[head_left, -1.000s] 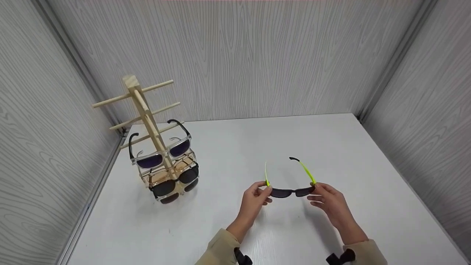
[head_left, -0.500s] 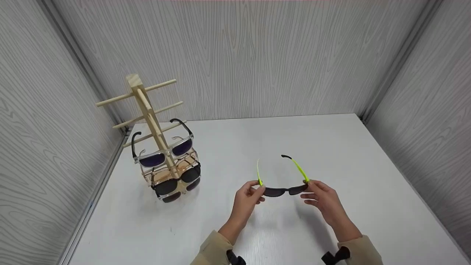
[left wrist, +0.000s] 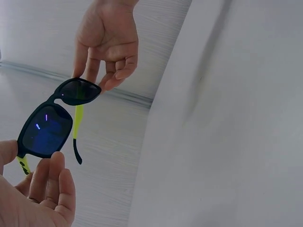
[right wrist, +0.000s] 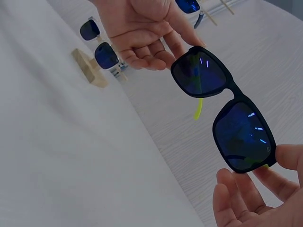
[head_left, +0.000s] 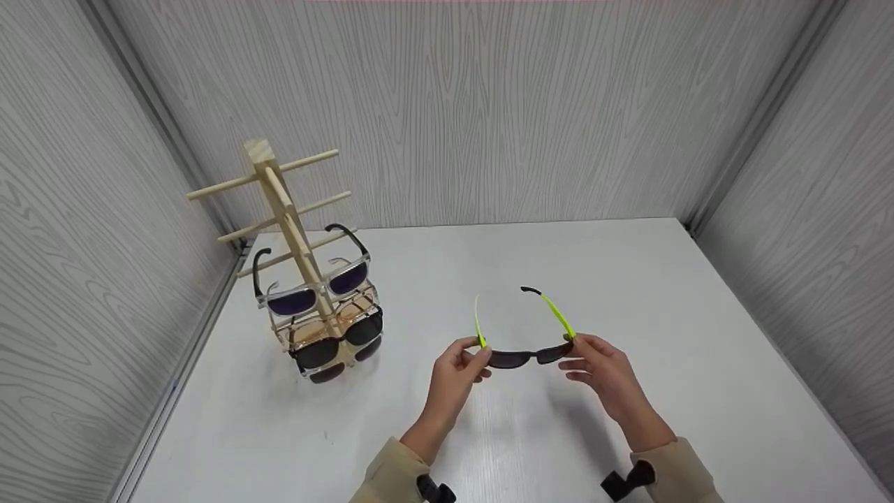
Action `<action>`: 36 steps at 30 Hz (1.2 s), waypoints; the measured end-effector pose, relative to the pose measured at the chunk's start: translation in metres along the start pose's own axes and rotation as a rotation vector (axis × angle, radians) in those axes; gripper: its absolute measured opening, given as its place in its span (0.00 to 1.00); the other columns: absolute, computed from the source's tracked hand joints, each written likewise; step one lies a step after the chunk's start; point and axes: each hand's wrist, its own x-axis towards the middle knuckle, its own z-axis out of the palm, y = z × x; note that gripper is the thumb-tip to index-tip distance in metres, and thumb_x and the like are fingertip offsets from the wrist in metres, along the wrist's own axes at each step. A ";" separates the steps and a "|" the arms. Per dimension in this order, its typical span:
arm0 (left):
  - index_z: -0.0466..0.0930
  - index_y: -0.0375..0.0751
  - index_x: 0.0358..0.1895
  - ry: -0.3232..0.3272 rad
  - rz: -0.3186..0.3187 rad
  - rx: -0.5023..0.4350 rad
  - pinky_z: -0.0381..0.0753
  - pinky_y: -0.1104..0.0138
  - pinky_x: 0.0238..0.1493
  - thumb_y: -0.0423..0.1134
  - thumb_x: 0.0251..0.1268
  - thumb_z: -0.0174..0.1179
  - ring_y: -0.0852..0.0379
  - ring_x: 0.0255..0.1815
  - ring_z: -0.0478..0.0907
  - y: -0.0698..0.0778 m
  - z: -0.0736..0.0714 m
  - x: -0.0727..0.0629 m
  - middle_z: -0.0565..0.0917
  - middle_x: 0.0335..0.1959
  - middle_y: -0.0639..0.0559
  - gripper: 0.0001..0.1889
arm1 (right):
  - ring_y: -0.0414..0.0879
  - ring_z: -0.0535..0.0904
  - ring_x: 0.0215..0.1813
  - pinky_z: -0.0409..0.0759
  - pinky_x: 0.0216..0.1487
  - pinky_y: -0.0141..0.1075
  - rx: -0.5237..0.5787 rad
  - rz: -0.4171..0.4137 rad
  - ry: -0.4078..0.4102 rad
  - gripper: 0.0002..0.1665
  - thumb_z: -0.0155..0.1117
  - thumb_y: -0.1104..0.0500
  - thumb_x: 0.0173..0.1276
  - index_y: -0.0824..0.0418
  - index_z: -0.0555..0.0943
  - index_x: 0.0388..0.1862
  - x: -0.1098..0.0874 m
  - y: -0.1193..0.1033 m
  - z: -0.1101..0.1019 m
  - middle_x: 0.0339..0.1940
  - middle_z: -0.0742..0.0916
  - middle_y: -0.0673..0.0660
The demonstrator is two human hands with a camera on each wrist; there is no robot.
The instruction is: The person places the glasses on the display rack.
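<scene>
Between both hands is a pair of sunglasses (head_left: 510, 360) with a black front, dark lenses and neon-yellow temples tipped in black. The temples are unfolded and point away from the person. My left hand (head_left: 450, 381) pinches the left hinge corner with thumb and fingers. At the opposite corner my right hand (head_left: 606, 370) pinches the frame, its lower fingers spread beneath. In the left wrist view the sunglasses (left wrist: 47, 130) show bluish reflections on their lenses. The right wrist view has the sunglasses (right wrist: 244, 135) across its right half, one hand at each end.
A wooden display stand (head_left: 286, 209) with crossbars rises at the left of the white table (head_left: 628, 279). Clear-framed sunglasses (head_left: 293, 302) hang on it above black sunglasses (head_left: 318, 354) and other eyewear. Wood-grain panels (head_left: 447, 112) enclose the back and sides.
Both hands have shifted left and slightly up in the head view, carrying the sunglasses along. The stand appears slightly further right in the picture; the grips are unchanged.
</scene>
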 end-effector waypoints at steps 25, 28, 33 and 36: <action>0.74 0.31 0.52 0.037 0.021 0.003 0.79 0.63 0.38 0.36 0.64 0.59 0.38 0.36 0.80 0.058 -0.023 -0.016 0.79 0.29 0.40 0.16 | 0.54 0.81 0.41 0.79 0.43 0.43 0.000 -0.071 -0.079 0.22 0.63 0.51 0.64 0.65 0.77 0.49 0.006 -0.017 0.029 0.38 0.83 0.60; 0.74 0.30 0.52 0.045 0.022 0.005 0.80 0.58 0.40 0.36 0.64 0.59 0.37 0.36 0.79 0.062 -0.025 -0.016 0.78 0.28 0.45 0.16 | 0.54 0.81 0.41 0.80 0.43 0.43 0.006 -0.076 -0.083 0.21 0.63 0.52 0.65 0.66 0.77 0.49 0.008 -0.020 0.032 0.37 0.83 0.60; 0.73 0.30 0.52 0.053 0.037 0.015 0.79 0.52 0.42 0.36 0.64 0.58 0.38 0.35 0.79 0.061 -0.028 -0.013 0.77 0.27 0.44 0.16 | 0.54 0.81 0.40 0.80 0.42 0.43 0.020 -0.100 -0.093 0.21 0.63 0.51 0.64 0.66 0.78 0.49 0.009 -0.026 0.037 0.38 0.82 0.61; 0.73 0.32 0.52 0.065 0.049 0.021 0.80 0.57 0.41 0.37 0.64 0.59 0.41 0.35 0.80 0.055 -0.032 -0.010 0.77 0.29 0.40 0.17 | 0.54 0.81 0.40 0.80 0.43 0.43 0.037 -0.110 -0.111 0.21 0.63 0.52 0.64 0.66 0.78 0.49 0.009 -0.028 0.040 0.38 0.82 0.61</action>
